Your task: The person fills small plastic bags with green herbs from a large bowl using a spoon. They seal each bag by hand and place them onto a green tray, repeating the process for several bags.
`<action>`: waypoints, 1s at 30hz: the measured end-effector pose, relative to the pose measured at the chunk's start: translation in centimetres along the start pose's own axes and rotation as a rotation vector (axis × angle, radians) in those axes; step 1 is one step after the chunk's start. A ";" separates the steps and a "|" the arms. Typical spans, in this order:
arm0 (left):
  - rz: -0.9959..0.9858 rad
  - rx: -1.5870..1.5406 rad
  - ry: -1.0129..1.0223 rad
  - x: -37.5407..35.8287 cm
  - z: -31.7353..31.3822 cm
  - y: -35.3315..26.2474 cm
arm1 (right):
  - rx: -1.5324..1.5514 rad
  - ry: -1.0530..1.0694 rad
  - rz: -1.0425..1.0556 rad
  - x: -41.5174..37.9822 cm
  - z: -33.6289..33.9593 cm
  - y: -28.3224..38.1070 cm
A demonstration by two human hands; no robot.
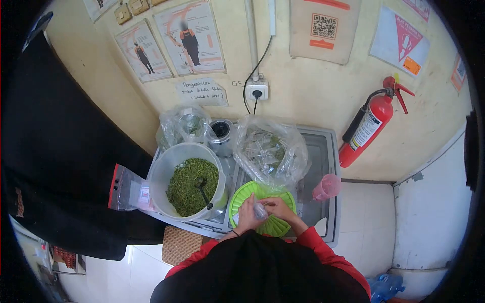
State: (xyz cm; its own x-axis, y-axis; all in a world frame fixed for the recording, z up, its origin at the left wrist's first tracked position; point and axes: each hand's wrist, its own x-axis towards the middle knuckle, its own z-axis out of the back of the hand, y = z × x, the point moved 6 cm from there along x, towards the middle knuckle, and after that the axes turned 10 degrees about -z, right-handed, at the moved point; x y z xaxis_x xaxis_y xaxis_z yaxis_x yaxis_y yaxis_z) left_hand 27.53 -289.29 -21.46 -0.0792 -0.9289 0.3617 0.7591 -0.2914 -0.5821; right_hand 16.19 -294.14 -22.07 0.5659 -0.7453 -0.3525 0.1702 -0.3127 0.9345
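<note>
My left hand [247, 215] is closed around a small clear plastic bag [260, 211]; its contents are too small to tell. Close beside it, my right hand [281, 208] has its fingers pinched together at the top of the same bag. Both hands are over a round green ribbed plastic lid or tray [249, 190]. A large open clear plastic bag [298, 159] with small clear packets and some green bits inside stands just behind. To the left, a white bucket [157, 174] holds chopped green herb-like pieces [188, 189] with a black-handled spoon [203, 193] stuck in them.
A pink plastic cup [330, 186] sits at the right of the grey worktop [321, 144]. Behind the bucket are another clear bag [177, 126] and a container [221, 139]. A zip pouch [126, 189] lies left. A red fire extinguisher [371, 121] hangs at right.
</note>
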 end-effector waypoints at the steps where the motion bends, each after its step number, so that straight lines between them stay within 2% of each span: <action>1: -0.010 -0.014 -0.032 0.0 0.2 -0.1 | -0.047 -0.030 0.019 0.3 0.0 -0.4; 5: -0.120 -0.025 -0.145 -0.6 0.8 0.2 | -0.457 -0.184 0.021 -1.3 -0.6 2.6; 8: -0.179 0.002 -0.198 -0.5 1.5 0.1 | -0.746 -0.264 0.137 -1.8 -1.2 3.7; 11: -0.212 0.010 -0.237 -0.1 2.0 -0.5 | -0.739 -0.382 0.138 -2.3 -1.4 4.6; 14: -0.254 0.028 -0.263 -0.3 2.0 -0.9 | -0.805 -0.216 0.057 -1.3 -1.9 3.4; 17: -0.310 -0.019 -0.238 -0.4 2.3 -1.4 | -0.645 -0.085 -0.094 0.6 -1.9 0.4; 22: -0.437 -0.073 -0.217 -0.8 1.3 -0.9 | -0.434 -0.032 -0.041 1.6 -2.5 -0.8; 25: -0.331 0.059 -0.127 0.5 3.6 -2.5 | -0.324 -0.037 0.036 1.9 -1.7 -1.7; 26: -0.263 0.071 -0.015 0.3 3.2 -1.5 | -0.298 -0.034 0.059 1.7 -1.3 -1.7; 28: -0.122 0.095 0.208 -0.7 2.7 0.7 | -0.299 -0.002 -0.003 1.3 -0.6 -1.9; 30: -0.122 0.146 0.279 -1.5 2.6 1.2 | -0.222 -0.023 -0.049 0.6 -0.2 -1.8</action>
State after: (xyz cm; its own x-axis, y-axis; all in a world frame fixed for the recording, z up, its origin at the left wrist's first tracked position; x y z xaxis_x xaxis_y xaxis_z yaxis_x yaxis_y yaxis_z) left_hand 30.22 -287.64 -20.77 -0.3335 -0.9219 0.1973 0.8161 -0.3871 -0.4291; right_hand 16.39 -293.90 -24.00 0.5340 -0.7466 -0.3967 0.3724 -0.2135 0.9032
